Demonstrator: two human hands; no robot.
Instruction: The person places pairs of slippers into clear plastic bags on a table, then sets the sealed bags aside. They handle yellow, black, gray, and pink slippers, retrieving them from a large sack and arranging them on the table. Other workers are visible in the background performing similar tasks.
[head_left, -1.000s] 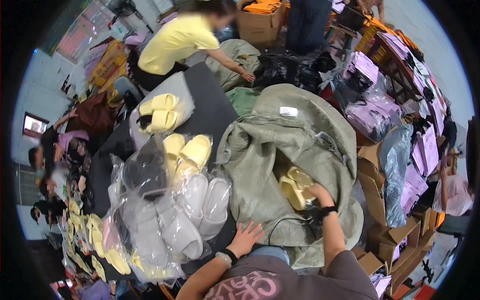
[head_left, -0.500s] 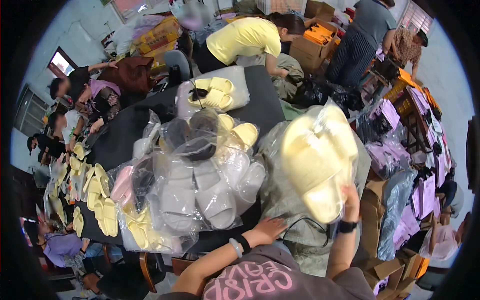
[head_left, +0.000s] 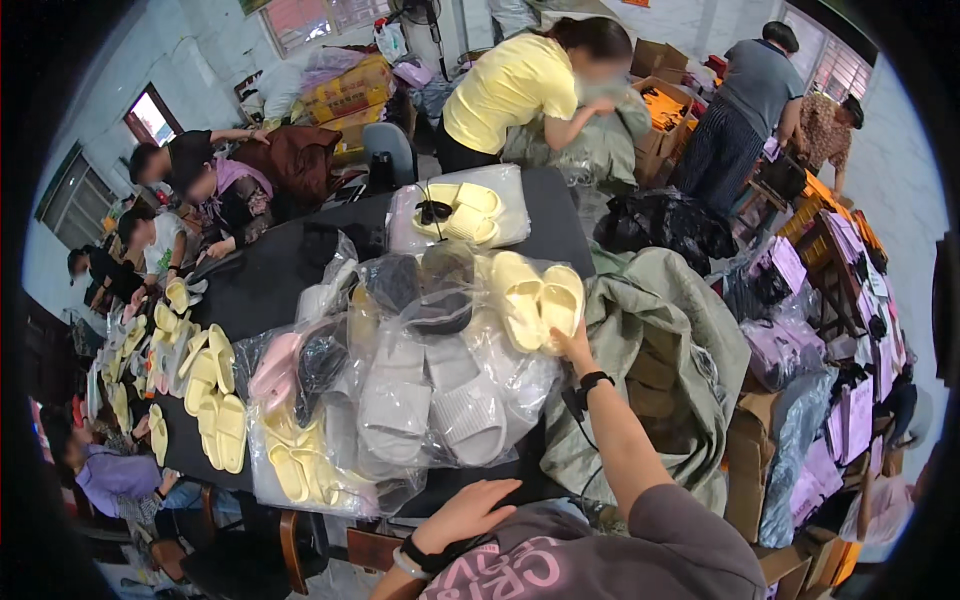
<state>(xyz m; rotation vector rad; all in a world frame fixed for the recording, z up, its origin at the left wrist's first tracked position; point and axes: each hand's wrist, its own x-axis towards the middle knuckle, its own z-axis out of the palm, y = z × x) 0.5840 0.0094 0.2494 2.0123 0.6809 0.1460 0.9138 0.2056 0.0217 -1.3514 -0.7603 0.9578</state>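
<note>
My right hand [head_left: 574,345] grips the near end of a pair of yellow slippers [head_left: 540,300] in clear plastic, at the right far side of a heap of bagged slippers. Its fingers are partly hidden by the pair. In the heap lie grey slippers [head_left: 432,405], a pink slipper [head_left: 276,368] and yellow slippers [head_left: 297,458], all in clear bags. My left hand [head_left: 468,513] holds nothing; its fingers stretch out by the table's near edge, below the heap. Further back, another yellow pair [head_left: 465,213] with a small black item rests on a stack of clear plastic.
A large grey-green sack [head_left: 700,330] gapes open right of the black table [head_left: 270,262]. Loose yellow slippers [head_left: 220,432] line the table's left. Cardboard boxes [head_left: 752,465] stand at the right. A person in a yellow shirt [head_left: 510,95] bends over another sack; several other people sit or stand around.
My right hand has carried the yellow pair away from me and to the left, from above the sack to the heap's edge. My left hand has drawn back toward me and to the left.
</note>
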